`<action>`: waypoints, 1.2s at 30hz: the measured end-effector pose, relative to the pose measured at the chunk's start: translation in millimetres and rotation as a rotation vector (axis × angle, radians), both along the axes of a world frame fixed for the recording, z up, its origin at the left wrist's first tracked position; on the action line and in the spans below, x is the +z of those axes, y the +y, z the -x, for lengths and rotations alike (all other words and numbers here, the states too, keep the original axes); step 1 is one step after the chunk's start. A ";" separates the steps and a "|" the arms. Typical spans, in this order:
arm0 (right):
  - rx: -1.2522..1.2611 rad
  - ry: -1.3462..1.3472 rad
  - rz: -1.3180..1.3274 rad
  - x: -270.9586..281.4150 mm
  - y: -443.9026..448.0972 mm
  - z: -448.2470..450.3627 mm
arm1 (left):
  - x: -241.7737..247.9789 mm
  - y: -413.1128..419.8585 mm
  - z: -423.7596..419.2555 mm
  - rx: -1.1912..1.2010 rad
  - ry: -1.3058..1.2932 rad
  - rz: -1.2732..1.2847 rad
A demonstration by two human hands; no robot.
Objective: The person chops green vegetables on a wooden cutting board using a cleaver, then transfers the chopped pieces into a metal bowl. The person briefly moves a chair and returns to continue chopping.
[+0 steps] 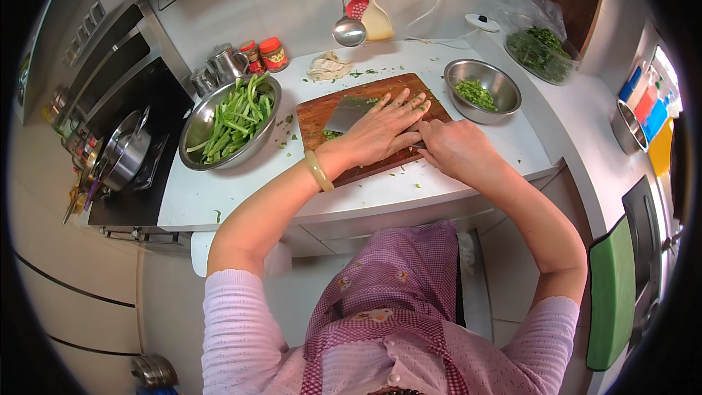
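Note:
My right hand [456, 145] is closed around the handle of a cleaver, mostly covered by the fingers. Flat across a wooden cutting board [310, 115] lies the cleaver's wide steel blade [346, 113]. My left hand [381, 126], with a pale bangle at the wrist, rests over the blade with its fingers spread. Bits of chopped greens [332, 134] show beside the blade; whatever is under my left palm is hidden. Right of the board, a small steel bowl [510, 105] holds chopped green pieces [476, 94]. Longer green stalks [236, 120] fill a larger steel bowl [189, 142] on the left.
A crumpled cloth [330, 66] lies behind the board, near red-lidded jars [273, 55] and a metal pot [226, 62]. A ladle [349, 31] hangs above. A clear container of leafy greens [540, 57] stands at back right. At left is a stove with a pot [129, 156].

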State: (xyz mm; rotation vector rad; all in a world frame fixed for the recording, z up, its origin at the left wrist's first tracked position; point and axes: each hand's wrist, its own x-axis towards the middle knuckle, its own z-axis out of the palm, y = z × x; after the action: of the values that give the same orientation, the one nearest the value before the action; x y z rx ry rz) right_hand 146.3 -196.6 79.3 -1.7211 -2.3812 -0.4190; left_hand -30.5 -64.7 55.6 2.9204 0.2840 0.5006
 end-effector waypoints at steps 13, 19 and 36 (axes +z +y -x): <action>-0.181 0.278 0.165 5.6 -54.7 -57.6 | -37.5 65.7 58.4 0.266 0.003 0.191; -0.456 1.428 0.592 -11.3 -45.1 -60.4 | -77.5 35.6 64.0 0.756 -0.454 0.116; -0.353 2.115 0.905 -78.7 19.9 15.4 | -80.7 24.4 6.8 0.948 -0.246 0.224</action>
State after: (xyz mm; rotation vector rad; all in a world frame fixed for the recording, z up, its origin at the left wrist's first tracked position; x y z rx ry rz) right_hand 130.9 -176.8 0.6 -1.1938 -0.5224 1.7106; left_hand -37.4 -40.3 -25.1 2.3042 1.5733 0.8499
